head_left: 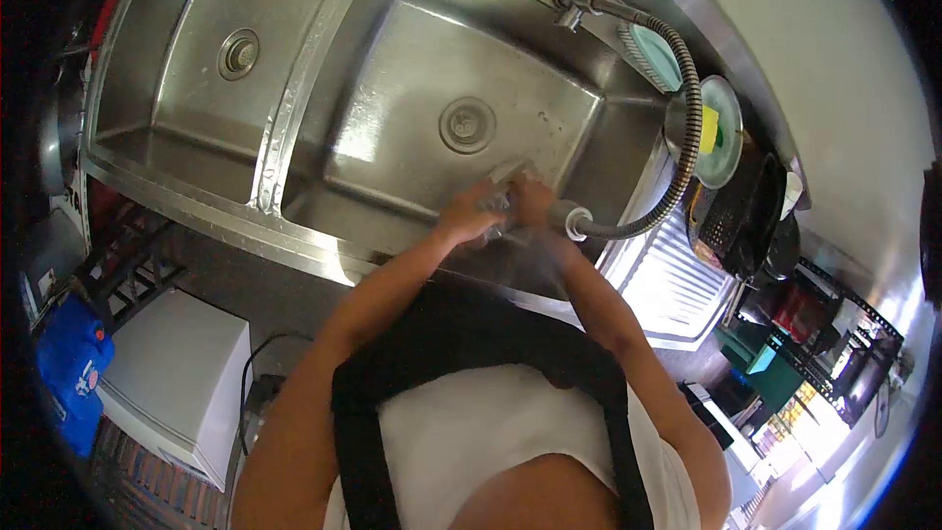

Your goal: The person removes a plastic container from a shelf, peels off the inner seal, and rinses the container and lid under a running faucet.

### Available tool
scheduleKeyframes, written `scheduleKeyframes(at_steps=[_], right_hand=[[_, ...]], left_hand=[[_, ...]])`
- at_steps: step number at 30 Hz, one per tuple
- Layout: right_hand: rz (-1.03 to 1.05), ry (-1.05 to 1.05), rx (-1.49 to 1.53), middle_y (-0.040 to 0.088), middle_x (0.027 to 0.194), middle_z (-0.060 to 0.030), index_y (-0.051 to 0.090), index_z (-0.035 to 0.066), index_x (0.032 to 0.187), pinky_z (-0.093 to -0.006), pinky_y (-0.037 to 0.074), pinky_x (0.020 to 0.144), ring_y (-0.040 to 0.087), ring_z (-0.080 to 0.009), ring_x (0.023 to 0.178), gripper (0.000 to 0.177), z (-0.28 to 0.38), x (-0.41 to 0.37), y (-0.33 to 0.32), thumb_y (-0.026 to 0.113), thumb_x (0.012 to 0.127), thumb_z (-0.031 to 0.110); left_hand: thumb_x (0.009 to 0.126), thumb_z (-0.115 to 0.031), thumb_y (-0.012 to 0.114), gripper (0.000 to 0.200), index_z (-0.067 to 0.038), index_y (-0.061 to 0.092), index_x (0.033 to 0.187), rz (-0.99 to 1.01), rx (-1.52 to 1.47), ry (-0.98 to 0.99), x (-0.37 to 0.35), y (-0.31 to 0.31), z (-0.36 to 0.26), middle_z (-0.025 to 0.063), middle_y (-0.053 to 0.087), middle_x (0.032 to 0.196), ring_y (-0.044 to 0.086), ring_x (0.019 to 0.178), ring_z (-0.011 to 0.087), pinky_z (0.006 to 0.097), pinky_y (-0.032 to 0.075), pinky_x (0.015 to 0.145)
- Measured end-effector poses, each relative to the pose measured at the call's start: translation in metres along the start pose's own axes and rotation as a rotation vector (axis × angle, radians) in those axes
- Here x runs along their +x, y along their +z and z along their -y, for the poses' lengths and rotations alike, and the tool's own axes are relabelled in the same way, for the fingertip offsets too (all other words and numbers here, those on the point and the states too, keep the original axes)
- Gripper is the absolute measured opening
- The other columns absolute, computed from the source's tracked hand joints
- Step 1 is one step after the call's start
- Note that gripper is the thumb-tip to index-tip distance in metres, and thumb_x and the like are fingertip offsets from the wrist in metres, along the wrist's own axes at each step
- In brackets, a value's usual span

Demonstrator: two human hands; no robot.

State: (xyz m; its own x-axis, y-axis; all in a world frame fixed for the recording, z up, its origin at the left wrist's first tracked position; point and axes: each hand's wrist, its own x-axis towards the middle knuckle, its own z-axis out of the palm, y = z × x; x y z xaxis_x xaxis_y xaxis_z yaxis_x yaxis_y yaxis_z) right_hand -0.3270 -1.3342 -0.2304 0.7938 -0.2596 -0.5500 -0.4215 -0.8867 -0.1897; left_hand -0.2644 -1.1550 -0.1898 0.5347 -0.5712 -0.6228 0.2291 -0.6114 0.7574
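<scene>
Over the front of the right-hand steel sink basin (412, 69), my left hand (469, 213) and my right hand (533, 201) are close together with curled fingers. Something small and pale (507, 173) shows at the fingertips, too blurred to name. Water splashes over both hands. The white-collared spray head (577, 223) of a flexible metal hose (690, 113) hangs across my right wrist, its front end blurred by spray. Below my hands, the basin floor is wet around a round drain (468, 126).
A second basin (182, 79) lies left, past a steel divider (294, 108). On the right are a pale green plate (726, 152), a yellow-green sponge (708, 130) and a black perforated basket (731, 221). A white box-shaped unit (177, 373) and a blue container (74, 373) stand lower left.
</scene>
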Motion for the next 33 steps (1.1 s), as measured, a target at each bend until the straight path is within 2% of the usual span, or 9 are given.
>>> scheduleKeyframes(at_steps=[6, 7, 9, 12, 19, 25, 28, 31, 33], right_hand=[[-0.536, -0.282, 0.051, 0.065, 0.074, -0.015, 0.057, 0.012, 0.099, -0.0518, 0.046, 0.065, 0.065, -0.0371, 0.07, 0.019, 0.027, -0.031, -0.007, 0.058, 0.086, 0.026], [-0.533, -0.277, 0.049, 0.065, 0.074, -0.015, 0.057, 0.012, 0.099, -0.0518, 0.046, 0.065, 0.065, -0.0371, 0.07, 0.019, 0.026, -0.026, -0.018, 0.058, 0.086, 0.026], [0.092, 0.159, 0.235, 0.066, 0.094, -0.0168, 0.06, 0.014, 0.106, -0.0575, 0.035, 0.095, 0.061, -0.0369, 0.098, 0.028, 0.029, -0.008, -0.043, 0.064, 0.078, 0.016], [-0.243, -0.199, -0.068, 0.065, 0.074, -0.0154, 0.058, 0.012, 0.096, -0.0492, 0.047, 0.062, 0.064, -0.0369, 0.069, 0.019, 0.05, -0.036, -0.043, 0.059, 0.086, 0.028], [-0.421, -0.119, 0.217, 0.066, 0.076, -0.0169, 0.06, 0.011, 0.097, -0.0511, 0.047, 0.068, 0.064, -0.0392, 0.072, 0.018, 0.04, -0.024, -0.032, 0.058, 0.087, 0.026], [-0.139, -0.158, 0.225, 0.065, 0.088, -0.0178, 0.06, 0.011, 0.102, -0.0508, 0.044, 0.08, 0.061, -0.0391, 0.09, 0.021, 0.031, -0.05, -0.024, 0.058, 0.087, 0.025], [-0.411, -0.062, 0.544, 0.065, 0.091, -0.0179, 0.059, 0.009, 0.098, -0.0479, 0.045, 0.076, 0.062, -0.0363, 0.088, 0.02, 0.017, -0.045, 0.003, 0.058, 0.087, 0.025], [-0.344, -0.014, 0.702, 0.063, 0.092, -0.0161, 0.058, 0.007, 0.095, -0.0464, 0.045, 0.074, 0.061, -0.034, 0.084, 0.021, -0.017, -0.032, 0.006, 0.056, 0.088, 0.026], [-0.088, -0.087, 0.527, 0.061, 0.111, -0.0167, 0.054, 0.005, 0.118, -0.0382, 0.047, 0.086, 0.059, -0.0324, 0.1, 0.038, -0.02, -0.036, -0.021, 0.06, 0.082, 0.015]], left_hand=[[0.069, -0.042, 0.074, 0.081, -0.014, 0.044, 0.139, 0.029, 0.009, -0.05, -0.001, -0.002, -0.007, 0.0201, 0.054, 0.13, 0.052, 0.12, 0.0357, 0.0406, 0.042, 0.101], [0.069, -0.042, 0.074, 0.082, -0.015, 0.044, 0.14, -0.002, 0.053, 0.009, -0.003, 0.001, -0.007, 0.0204, 0.054, 0.129, 0.053, 0.12, 0.0362, 0.041, 0.042, 0.101], [0.068, -0.041, 0.074, 0.082, -0.015, 0.044, 0.14, 0.04, 0.05, -0.043, -0.003, -0.002, -0.012, 0.0204, 0.055, 0.129, 0.053, 0.119, 0.0364, 0.041, 0.042, 0.101], [0.07, -0.045, 0.073, 0.082, -0.015, 0.043, 0.14, 0.048, 0.074, -0.056, 0.0, -0.007, -0.009, 0.0213, 0.058, 0.123, 0.056, 0.114, 0.0363, 0.0433, 0.045, 0.096], [0.075, -0.044, 0.072, 0.077, -0.017, 0.043, 0.14, -0.049, 0.09, 0.076, 0.006, 0.009, 0.003, 0.0217, 0.063, 0.115, 0.062, 0.105, 0.0345, 0.0446, 0.048, 0.09], [0.071, -0.044, 0.077, 0.083, -0.019, 0.043, 0.141, 0.033, 0.083, -0.002, 0.007, 0.001, -0.001, 0.0201, 0.058, 0.125, 0.059, 0.112, 0.0327, 0.0399, 0.047, 0.094], [0.068, -0.048, 0.078, 0.087, -0.019, 0.042, 0.142, 0.054, 0.019, 0.012, 0.006, 0.003, -0.006, 0.0178, 0.057, 0.127, 0.058, 0.114, 0.0322, 0.0405, 0.045, 0.096], [0.068, -0.039, 0.077, 0.085, -0.005, 0.043, 0.138, 0.102, 0.021, -0.035, -0.004, -0.011, -0.031, 0.02, 0.053, 0.132, 0.05, 0.124, 0.0314, 0.0379, 0.04, 0.103], [0.068, -0.039, 0.078, 0.086, -0.005, 0.043, 0.139, 0.069, 0.018, -0.009, 0.001, -0.007, -0.027, 0.0197, 0.053, 0.132, 0.05, 0.124, 0.0316, 0.0378, 0.039, 0.103]])
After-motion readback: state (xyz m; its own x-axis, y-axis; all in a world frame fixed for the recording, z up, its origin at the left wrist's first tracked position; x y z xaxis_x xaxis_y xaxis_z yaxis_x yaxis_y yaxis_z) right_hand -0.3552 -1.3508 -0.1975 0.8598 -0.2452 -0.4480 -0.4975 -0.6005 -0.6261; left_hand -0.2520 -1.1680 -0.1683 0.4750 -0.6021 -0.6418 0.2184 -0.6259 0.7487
